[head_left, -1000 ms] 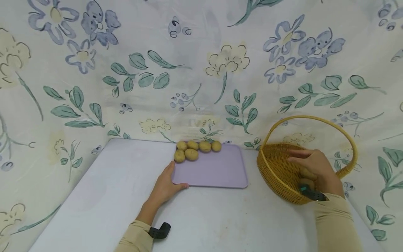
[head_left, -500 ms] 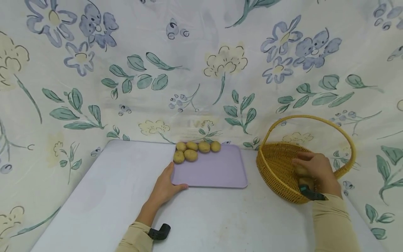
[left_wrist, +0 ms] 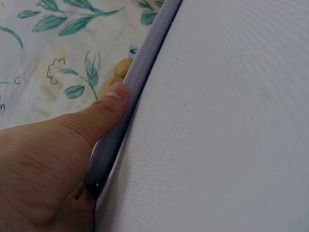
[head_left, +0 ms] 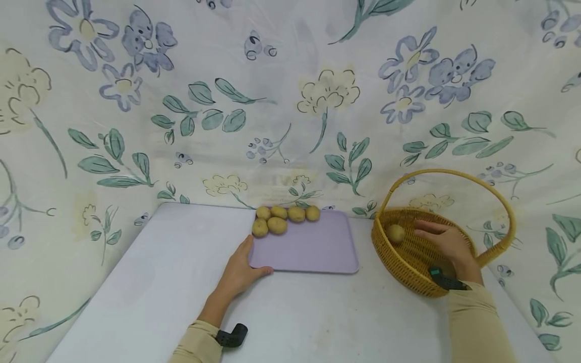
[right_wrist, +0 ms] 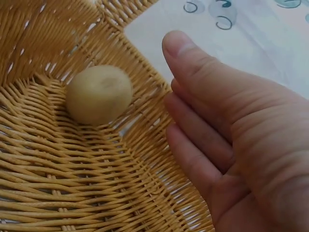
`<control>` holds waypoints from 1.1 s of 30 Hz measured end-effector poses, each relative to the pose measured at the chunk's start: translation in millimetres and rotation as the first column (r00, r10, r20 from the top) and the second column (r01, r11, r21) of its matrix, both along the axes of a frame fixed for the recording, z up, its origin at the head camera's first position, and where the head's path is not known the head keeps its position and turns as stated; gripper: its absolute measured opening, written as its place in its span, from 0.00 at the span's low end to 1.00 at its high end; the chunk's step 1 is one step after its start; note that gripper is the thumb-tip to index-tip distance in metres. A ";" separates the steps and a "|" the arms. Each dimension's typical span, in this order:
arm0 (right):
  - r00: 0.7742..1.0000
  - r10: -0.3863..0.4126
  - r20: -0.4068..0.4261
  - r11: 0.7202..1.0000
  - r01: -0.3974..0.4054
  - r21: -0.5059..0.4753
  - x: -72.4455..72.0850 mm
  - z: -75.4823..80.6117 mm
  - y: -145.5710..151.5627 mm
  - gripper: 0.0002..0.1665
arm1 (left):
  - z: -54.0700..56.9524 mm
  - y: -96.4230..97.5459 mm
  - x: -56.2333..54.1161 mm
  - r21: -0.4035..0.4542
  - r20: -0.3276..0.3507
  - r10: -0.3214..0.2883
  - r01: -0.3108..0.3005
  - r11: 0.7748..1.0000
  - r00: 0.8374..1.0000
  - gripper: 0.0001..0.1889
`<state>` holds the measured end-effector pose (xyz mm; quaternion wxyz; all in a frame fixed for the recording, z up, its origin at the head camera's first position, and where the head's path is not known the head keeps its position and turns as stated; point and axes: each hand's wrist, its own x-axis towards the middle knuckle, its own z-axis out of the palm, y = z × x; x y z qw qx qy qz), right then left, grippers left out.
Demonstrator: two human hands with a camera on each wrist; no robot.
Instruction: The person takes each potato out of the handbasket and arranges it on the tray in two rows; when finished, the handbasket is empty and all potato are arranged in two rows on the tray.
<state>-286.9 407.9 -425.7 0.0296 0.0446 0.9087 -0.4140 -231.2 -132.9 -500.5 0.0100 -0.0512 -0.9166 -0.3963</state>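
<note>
My right hand (head_left: 447, 243) hovers inside the wicker basket (head_left: 401, 272), holding nothing; in the right wrist view, that hand (right_wrist: 227, 125) has its thumb and fingers extended. Just left of its fingertips, a potato (head_left: 396, 233) lies in the basket; the same potato (right_wrist: 99, 94) is apart from the fingers in the right wrist view. Something tan under the right wrist is mostly hidden. My left hand (head_left: 239, 267) spans the near left corner of the lilac tray (head_left: 313, 252). Its thumb touches the front rim, its straight fingers the left side. Several potatoes (head_left: 277, 225) sit at the tray's back left.
The basket's tall handle (head_left: 447, 172) arches over the right forearm. Both objects stand on a white table (head_left: 317, 317) near its back edge. Behind hangs a floral cloth (head_left: 272, 126). The tray's right half shows bare surface.
A potato near my right wrist has moved to the left inside the basket, away from my fingers. The right hand has shifted slightly left. My left hand stays at the tray corner.
</note>
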 end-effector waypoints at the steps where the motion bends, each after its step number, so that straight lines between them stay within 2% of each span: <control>1: 1.000 0.000 0.005 1.000 0.000 0.003 -0.5 -1.7 -0.3 0.47 | -0.3 0.3 -0.1 -0.001 -0.002 0.001 -0.001 1.000 1.000 0.61; 8: 1.000 0.008 0.014 1.000 -0.009 0.002 -6.7 -5.4 -0.2 0.47 | -0.8 0.0 -0.2 -0.009 -0.006 0.009 -0.009 1.000 1.000 0.61; 19: 0.999 0.013 0.036 1.000 -0.012 -0.021 -11.3 0.6 3.6 0.46 | -2.5 0.8 -0.5 -0.004 -0.004 0.008 -0.008 1.000 1.000 0.62; 24: 0.998 -0.009 0.060 0.999 0.007 0.032 -9.1 -1.0 6.4 0.46 | -0.2 1.4 -1.2 -0.017 -0.008 0.004 -0.004 1.000 1.000 0.62; 33: 1.000 0.005 0.015 1.000 -0.006 0.027 -10.8 -10.8 3.7 0.47 | -0.4 -0.1 -0.7 -0.011 0.014 0.003 -0.003 1.000 1.000 0.62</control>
